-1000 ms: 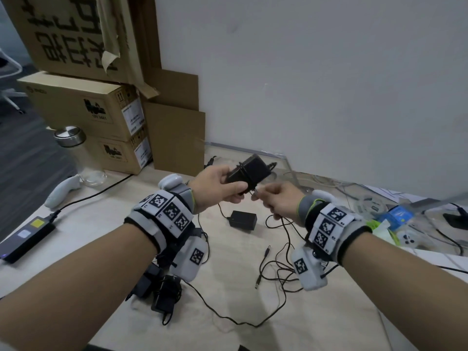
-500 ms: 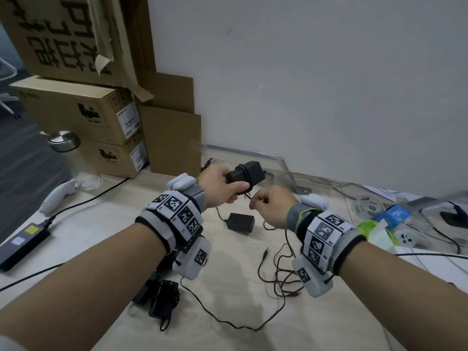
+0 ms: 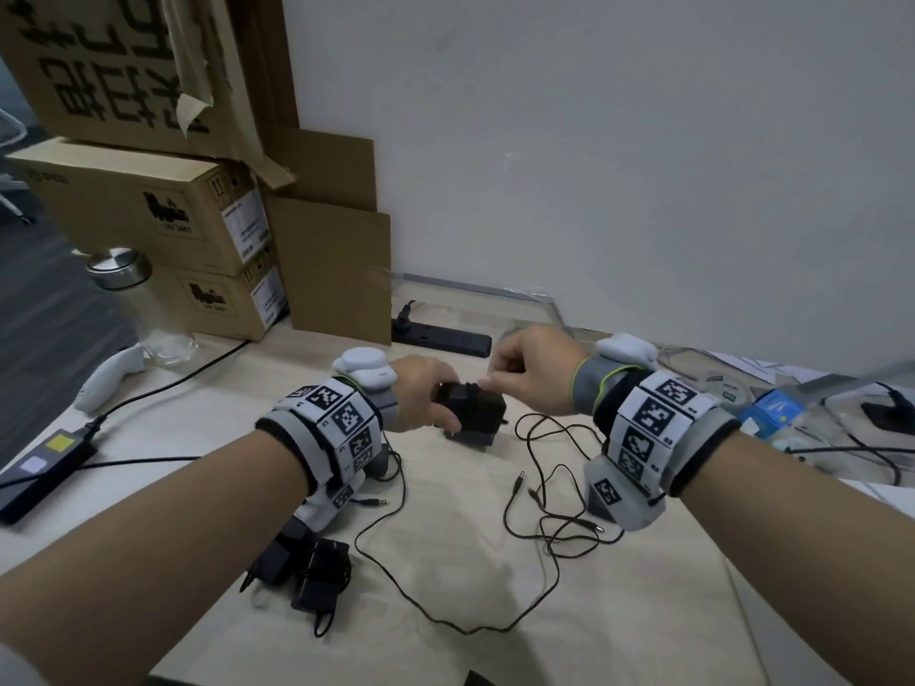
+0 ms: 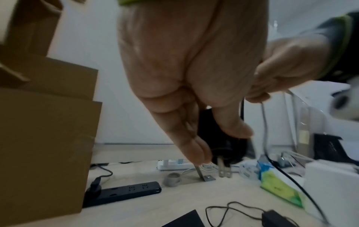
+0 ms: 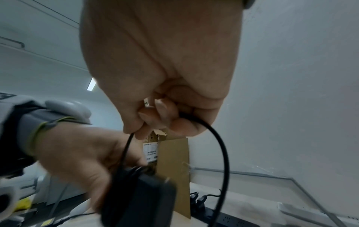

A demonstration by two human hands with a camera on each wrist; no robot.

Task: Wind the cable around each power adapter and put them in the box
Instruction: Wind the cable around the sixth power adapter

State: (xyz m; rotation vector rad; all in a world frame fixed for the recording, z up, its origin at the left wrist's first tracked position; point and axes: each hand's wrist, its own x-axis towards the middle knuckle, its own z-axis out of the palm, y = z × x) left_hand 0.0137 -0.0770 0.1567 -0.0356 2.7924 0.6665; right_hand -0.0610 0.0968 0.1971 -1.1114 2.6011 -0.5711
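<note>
Above a light wooden desk [image 3: 445,561], the left hand [image 3: 421,388] grips a black power adapter [image 3: 470,413] while the right hand [image 3: 532,368] pinches its thin cable [image 5: 217,138] just above. Winding appears under way (loose cable trails across the desk); the next move likely calls for another taut turn around the adapter.

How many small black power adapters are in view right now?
4. Held adapter in the left hand; table adapter just under it, partly hidden; near adapter and its neighbour adapter by the left forearm, which may hide more.
</note>
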